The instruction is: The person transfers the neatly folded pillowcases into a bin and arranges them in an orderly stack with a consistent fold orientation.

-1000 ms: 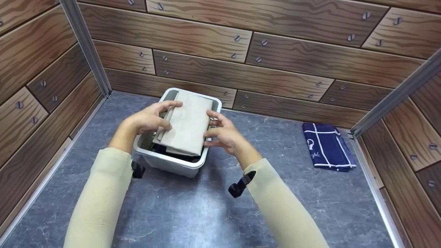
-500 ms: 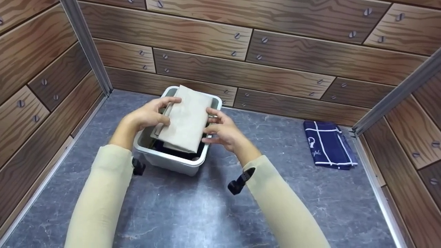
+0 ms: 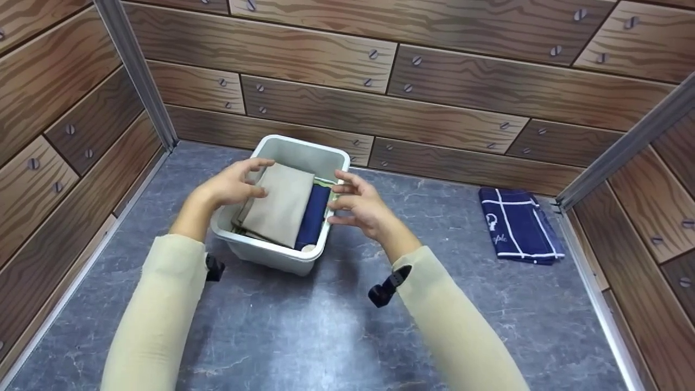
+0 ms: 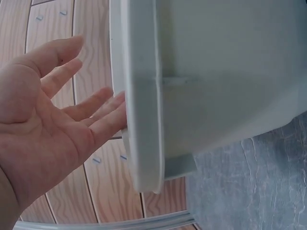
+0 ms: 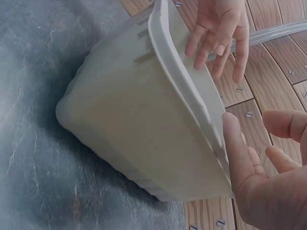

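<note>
A beige folded cloth (image 3: 279, 203) lies inside a pale grey-white plastic bin (image 3: 269, 261). Beside it, along the bin's right side, is a dark blue folded cloth (image 3: 313, 217); a strip of green shows behind. My left hand (image 3: 231, 184) hovers over the left rim with fingers spread and nothing in them. At the right rim is my right hand (image 3: 361, 206), its fingers loosely bent and holding nothing. In the left wrist view, the fingertips of my left hand (image 4: 53, 115) reach the bin's rim (image 4: 141, 96). The right wrist view shows my right hand (image 5: 268, 187) close to the rim.
A navy folded cloth with white lines (image 3: 518, 225) lies on the grey marbled surface (image 3: 282, 331) at the right. Wood-patterned walls (image 3: 326, 76) enclose the back and both sides, with metal strips at the corners. The bin stands near the back wall.
The beige cloth has gone down from between my hands into the bin, and both hands have let go of it. My right hand has moved slightly right. The blue cloth now shows beside it.
</note>
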`<action>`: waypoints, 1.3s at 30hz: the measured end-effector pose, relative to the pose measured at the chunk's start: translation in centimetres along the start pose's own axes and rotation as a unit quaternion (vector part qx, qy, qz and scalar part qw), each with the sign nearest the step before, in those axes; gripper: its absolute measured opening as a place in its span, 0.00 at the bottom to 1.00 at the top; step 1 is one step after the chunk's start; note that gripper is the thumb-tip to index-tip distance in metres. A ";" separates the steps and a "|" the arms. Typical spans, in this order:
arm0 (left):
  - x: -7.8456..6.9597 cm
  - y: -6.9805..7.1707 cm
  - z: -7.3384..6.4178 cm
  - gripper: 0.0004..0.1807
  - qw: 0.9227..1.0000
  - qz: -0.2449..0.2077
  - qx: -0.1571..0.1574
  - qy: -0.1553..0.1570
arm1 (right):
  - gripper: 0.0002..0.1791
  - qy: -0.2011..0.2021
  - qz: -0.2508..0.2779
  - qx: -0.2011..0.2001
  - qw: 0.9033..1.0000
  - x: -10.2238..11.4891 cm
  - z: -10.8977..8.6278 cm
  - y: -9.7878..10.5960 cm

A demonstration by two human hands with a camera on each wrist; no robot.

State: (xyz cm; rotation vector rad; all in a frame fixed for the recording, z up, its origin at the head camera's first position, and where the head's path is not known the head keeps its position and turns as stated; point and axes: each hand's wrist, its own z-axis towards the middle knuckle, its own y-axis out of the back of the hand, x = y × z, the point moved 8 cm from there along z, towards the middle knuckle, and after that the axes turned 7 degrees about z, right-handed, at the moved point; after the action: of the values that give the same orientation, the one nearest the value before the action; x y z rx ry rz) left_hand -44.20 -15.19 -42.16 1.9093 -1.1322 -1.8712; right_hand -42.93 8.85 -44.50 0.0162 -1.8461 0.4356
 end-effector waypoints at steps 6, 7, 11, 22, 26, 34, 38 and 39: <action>-0.2 0.0 -0.2 0.35 1.000 -0.010 -0.013 -0.012 | 0.41 0.005 0.002 -0.007 1.000 -0.1 -0.5 1.5; -0.2 0.0 -0.3 0.35 1.000 -0.013 -0.016 -0.013 | 0.41 0.006 0.001 -0.007 1.000 -0.1 -0.6 1.8; -0.9 -0.3 -0.6 0.33 0.999 -0.022 -0.040 -0.025 | 0.41 0.010 -0.008 -0.009 1.000 -0.1 -1.4 3.4; -10.0 -5.4 -2.6 0.27 0.941 0.082 -0.211 -0.253 | 0.40 0.031 -0.095 -0.067 0.993 -0.7 -3.7 10.9; -13.6 -9.2 -3.2 0.27 0.900 0.152 -0.257 -0.317 | 0.37 0.053 -0.185 -0.104 0.976 -1.5 -4.6 14.2; -18.2 -18.8 -2.6 0.18 0.823 0.275 -0.294 -0.400 | 0.31 0.188 -0.430 -0.166 0.867 -1.7 -7.1 21.7; -19.1 -23.0 -0.5 0.15 0.804 0.309 -0.287 -0.419 | 0.30 0.240 -0.515 -0.190 0.801 -1.6 -8.6 25.5; -19.2 -24.0 0.1 0.15 0.802 0.320 -0.281 -0.419 | 0.30 0.247 -0.528 -0.195 0.788 -1.5 -9.0 26.3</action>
State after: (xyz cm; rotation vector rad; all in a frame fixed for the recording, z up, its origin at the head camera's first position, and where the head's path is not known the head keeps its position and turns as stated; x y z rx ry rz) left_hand -33.55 13.56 -43.55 0.2572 -1.0230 -2.2524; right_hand -40.18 35.75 -51.21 0.5740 -1.1168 -0.6844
